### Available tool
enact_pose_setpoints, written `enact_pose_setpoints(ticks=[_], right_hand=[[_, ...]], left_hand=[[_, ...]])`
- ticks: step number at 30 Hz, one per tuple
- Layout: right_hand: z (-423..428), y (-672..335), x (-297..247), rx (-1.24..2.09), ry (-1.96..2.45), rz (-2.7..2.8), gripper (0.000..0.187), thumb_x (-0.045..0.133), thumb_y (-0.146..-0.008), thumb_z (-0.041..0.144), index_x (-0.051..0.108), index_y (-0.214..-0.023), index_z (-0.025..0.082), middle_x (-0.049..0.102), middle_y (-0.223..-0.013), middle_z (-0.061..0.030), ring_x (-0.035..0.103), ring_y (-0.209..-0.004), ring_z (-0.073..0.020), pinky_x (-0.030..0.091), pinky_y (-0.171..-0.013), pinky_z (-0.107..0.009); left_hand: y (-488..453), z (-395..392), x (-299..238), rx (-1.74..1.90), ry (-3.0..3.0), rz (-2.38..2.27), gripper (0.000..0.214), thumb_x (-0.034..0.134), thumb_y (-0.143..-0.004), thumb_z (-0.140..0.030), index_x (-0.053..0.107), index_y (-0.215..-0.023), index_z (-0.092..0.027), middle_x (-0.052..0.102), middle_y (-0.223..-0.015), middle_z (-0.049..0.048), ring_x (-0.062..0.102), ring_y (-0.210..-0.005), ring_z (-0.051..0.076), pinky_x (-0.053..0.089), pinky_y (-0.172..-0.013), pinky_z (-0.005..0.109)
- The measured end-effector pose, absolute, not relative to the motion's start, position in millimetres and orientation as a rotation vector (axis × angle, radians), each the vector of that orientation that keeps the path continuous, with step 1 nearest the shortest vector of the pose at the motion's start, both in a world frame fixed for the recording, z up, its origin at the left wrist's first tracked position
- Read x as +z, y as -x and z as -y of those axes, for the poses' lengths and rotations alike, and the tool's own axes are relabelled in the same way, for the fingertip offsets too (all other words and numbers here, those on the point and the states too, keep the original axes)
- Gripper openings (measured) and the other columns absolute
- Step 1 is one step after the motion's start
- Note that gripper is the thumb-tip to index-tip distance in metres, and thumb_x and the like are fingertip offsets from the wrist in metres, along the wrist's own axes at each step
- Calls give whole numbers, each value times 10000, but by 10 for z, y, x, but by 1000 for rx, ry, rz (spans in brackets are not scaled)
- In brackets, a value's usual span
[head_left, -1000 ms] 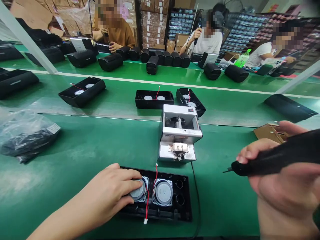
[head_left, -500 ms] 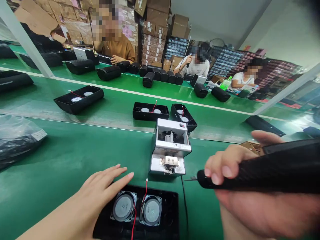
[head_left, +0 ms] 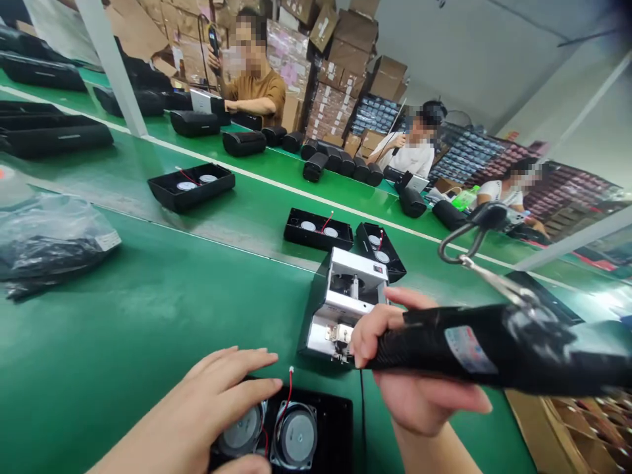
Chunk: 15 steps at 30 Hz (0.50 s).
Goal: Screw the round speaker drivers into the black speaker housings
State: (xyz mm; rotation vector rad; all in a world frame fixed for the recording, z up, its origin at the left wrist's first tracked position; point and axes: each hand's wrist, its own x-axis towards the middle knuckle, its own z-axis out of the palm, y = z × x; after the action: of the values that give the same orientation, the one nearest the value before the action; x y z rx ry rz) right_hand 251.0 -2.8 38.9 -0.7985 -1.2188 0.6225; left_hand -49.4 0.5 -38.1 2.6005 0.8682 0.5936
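My right hand (head_left: 419,368) is wrapped round a black electric screwdriver (head_left: 444,345), held nearly level with a hook and cord at its rear end. Its tip lies in front of a silver screw feeder (head_left: 320,329) and is hidden behind my fingers. My left hand (head_left: 222,388) is spread over the left side of a black speaker housing (head_left: 333,428), fingers apart. In the housing sit two round speaker drivers (head_left: 299,434), the left one partly covered by my hand. A red wire (head_left: 287,398) with a white plug sticks up between them.
Other open housings (head_left: 316,230) lie behind the feeder on the green bench (head_left: 197,296). A clear bag of black parts (head_left: 64,243) is on the left. A divided cardboard box (head_left: 543,428) stands at lower right. Several people work across the line.
My right hand has moved left with the screwdriver, bringing its front end to the screw feeder. My left hand has shifted slightly right over the housing. The view has tilted and turned left.
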Motion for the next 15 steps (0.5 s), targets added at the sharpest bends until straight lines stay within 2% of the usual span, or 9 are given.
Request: enact_pose_setpoints(ticks=[2,5,8,9,11,13,15], right_hand=[[54,-2501,450,724,795,1184,849,670,-828,1011,773,-1306,316,688,-625,45,535,-428,-167,466,-441,-286],[226,-2507,575,748,768,1105,757,720,-874,939,813,-1294,316,686,-626,26,553,-423,-180,486,-431,-305],[511,-2525,715,700,820,1141,398,691,-1075,685,819,-1316,395,722,-628,9,638,-461,-233,594,-498,-409],[595,-2527,741,713,850,1162,281,646,-1138,572,835,-1264,406,728,-616,8,659,-462,-242,612,-511,-430],[707,-2521,733,770,880,1183,313,578,-1188,440,862,-1064,390,717,-576,14,667,-439,-240,613,-497,-429],[741,-2508,643,827,878,1165,398,578,-1183,454,834,-893,361,700,-558,15,657,-430,-238,590,-462,-414],[724,-2500,512,904,892,1128,353,595,-1167,492,819,-927,363,708,-577,13,666,-459,-251,589,-462,-416]], left_hand=[[261,61,-312,563,-2594,-849,563,782,-1012,-407,650,-1558,-444,556,-1764,5,619,-1559,347,607,-1243,564],[-32,147,-269,439,-2559,-803,571,853,-901,-250,727,-1446,-362,573,-1747,60,613,-1555,422,548,-1257,739],[-185,169,-270,306,-2514,-802,603,900,-830,-199,756,-1406,-303,614,-1704,125,607,-1540,491,480,-1234,873],[-214,159,-262,266,-2495,-828,612,919,-820,-200,761,-1403,-297,618,-1700,133,596,-1546,496,455,-1242,888],[-260,122,-220,181,-2453,-870,602,959,-798,-216,784,-1369,-299,607,-1710,132,567,-1568,495,423,-1267,876],[-304,76,-153,103,-2411,-899,526,971,-796,-234,817,-1294,-301,599,-1719,123,544,-1586,485,405,-1292,839],[-344,39,-90,22,-2378,-905,446,957,-815,-245,836,-1240,-302,597,-1721,118,531,-1596,474,391,-1304,810]])
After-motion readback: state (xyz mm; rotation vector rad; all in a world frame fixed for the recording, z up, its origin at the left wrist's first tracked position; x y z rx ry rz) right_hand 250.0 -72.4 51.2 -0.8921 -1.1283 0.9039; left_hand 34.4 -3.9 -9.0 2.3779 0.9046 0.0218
